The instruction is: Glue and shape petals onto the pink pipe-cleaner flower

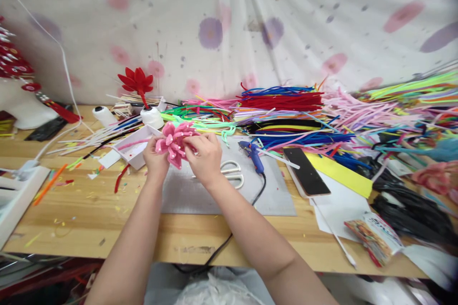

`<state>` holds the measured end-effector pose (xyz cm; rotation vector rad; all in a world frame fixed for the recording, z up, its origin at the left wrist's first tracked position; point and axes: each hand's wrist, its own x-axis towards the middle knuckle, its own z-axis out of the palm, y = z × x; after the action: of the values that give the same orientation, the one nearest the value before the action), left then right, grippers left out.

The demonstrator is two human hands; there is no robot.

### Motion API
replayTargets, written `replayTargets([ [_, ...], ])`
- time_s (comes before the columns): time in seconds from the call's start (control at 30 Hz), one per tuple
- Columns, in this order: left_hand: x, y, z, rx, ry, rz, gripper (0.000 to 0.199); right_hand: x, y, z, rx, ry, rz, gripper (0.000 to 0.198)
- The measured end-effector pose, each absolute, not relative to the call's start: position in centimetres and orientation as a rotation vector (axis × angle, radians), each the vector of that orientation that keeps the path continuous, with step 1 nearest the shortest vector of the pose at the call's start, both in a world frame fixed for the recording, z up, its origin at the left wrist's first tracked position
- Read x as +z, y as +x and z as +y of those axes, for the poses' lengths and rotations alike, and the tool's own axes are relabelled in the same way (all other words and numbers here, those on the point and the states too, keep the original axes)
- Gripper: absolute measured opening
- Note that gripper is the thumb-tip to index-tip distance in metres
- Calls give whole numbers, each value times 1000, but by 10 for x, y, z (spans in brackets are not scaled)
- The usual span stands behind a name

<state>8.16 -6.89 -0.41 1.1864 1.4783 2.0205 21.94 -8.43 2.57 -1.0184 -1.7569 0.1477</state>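
Note:
A pink pipe-cleaner flower point(174, 143) with pale petal tips is held up over the left part of a grey mat point(229, 202). My left hand point(156, 157) is closed on it from the left, low on the flower, and a pink stem sticks out to the left. On the flower's right side, my right hand point(205, 156) pinches at a petal with thumb and fingers; the fingertips are partly hidden. White-handled scissors point(234, 174) lie on the mat just right of my right hand. A blue glue gun point(255, 156) rests farther right.
Bundles of coloured pipe cleaners point(282, 101) line the back. A red flower point(137, 81) stands in a white bottle point(151, 117). Behind my left hand is a white box point(138, 145). To the right lie a phone point(307, 171), yellow card point(339, 174) and a snack packet point(374, 236). A black cord point(218, 250) crosses the table edge.

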Motion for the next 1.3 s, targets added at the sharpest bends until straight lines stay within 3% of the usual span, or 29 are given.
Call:
replayTargets([
  [0.3,-7,83,-72,1970,1327,1467,18,20,220,-83,276,-969,-1669,11],
  [0.67,-5,68,-69,1848,1643,1842,15,0,243,-59,1121,-914,-1149,13],
  [0.87,1,73,-72,1855,1877,1806,7,-7,240,-59,967,-1066,-1362,16],
  [1.07,5,78,-73,1810,2175,1710,9,-17,225,-48,1199,-1185,-1373,16],
  [1.3,4,76,-73,1765,2170,1719,9,-18,225,-47,893,-1242,-1549,11],
])
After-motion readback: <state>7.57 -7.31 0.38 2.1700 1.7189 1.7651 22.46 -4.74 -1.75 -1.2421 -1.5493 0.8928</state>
